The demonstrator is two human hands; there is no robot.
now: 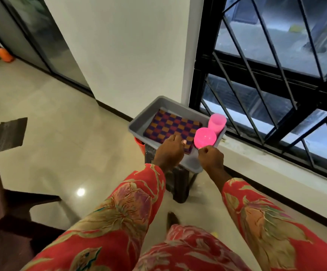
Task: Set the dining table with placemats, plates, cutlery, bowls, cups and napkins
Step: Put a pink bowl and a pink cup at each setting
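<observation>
Pink bowl [205, 138] just beyond right hand [211, 156], left hand [169, 148] on checkered placemat [171, 128]

Just right of the frame's centre, a checkered orange, purple and red placemat [172, 128] lies flat in a grey tray [139, 122]. At its right edge sit a glossy pink bowl [205, 137], tilted, and behind it an upright pale pink cup [217, 122].

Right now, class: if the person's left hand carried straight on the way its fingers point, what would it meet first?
Probably the checkered placemat lying in the grey tray; the left hand already reaches over its near edge, though contact is unclear.
</observation>
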